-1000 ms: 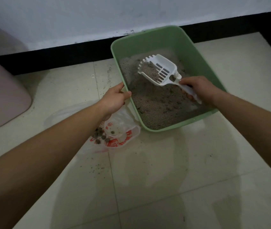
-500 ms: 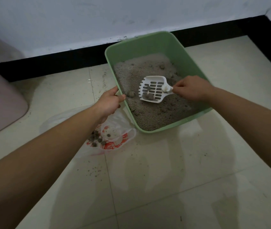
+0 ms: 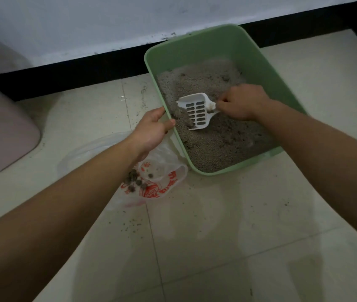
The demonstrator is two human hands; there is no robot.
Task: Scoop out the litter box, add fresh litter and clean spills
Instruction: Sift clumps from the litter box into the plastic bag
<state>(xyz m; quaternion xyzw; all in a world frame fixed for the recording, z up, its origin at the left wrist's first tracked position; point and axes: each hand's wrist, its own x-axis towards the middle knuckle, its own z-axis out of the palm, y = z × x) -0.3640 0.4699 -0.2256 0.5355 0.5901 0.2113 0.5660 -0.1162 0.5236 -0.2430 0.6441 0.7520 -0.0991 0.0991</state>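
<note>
White slotted plastic scoop, gripped by the right hand, points left through grey litter in the green plastic box; left hand grips its rim, clear red-printed bag just beside.

I worked in a home, at floor level: pale floor tiles, a white wall with black skirting, and a green litter box.

The scoop handle is hidden inside the right hand.
</note>
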